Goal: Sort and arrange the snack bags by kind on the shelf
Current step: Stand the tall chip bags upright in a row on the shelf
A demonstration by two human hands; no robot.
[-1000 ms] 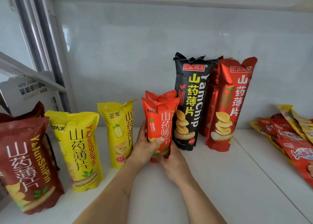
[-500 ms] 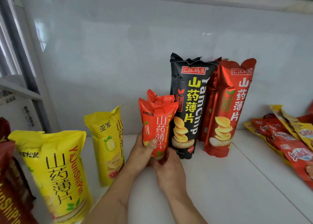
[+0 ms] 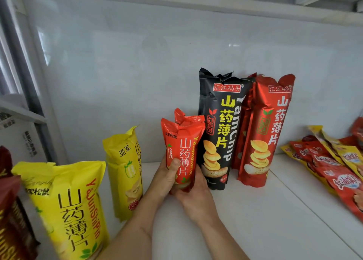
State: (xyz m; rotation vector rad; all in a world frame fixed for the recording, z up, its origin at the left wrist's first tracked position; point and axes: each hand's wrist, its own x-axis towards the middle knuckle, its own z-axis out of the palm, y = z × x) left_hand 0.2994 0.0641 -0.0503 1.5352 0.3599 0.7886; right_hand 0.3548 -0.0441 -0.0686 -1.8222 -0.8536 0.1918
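I'm looking into a white shelf (image 3: 255, 220) with a pale glossy back wall, a metal upright at the left and more shelving above. Against that wall stand the tall bags: a black yam-chip bag (image 3: 220, 130) and, touching its right side, a tall red yam-chip bag (image 3: 263, 130) with another red one behind it. At the left sit a big yellow bag (image 3: 66, 204), a dark red bag (image 3: 9, 210) at the frame edge and a slimmer yellow bag (image 3: 125, 169) further back. A loose heap of flat red and yellow packets (image 3: 334, 161) lies at the far right.

Since a second ago my view has swung right and closer; the small orange-red bag (image 3: 182, 149) has kept its spot just left of the black one, so I judge it is being settled there, beside its own kind, with a second like it tucked behind.

That bag is upright, crimped at the top, plump, glossy. My left hand (image 3: 167, 177) wraps its lower part, thumb across the front; my right hand (image 3: 196, 199) cups the base from below and behind.
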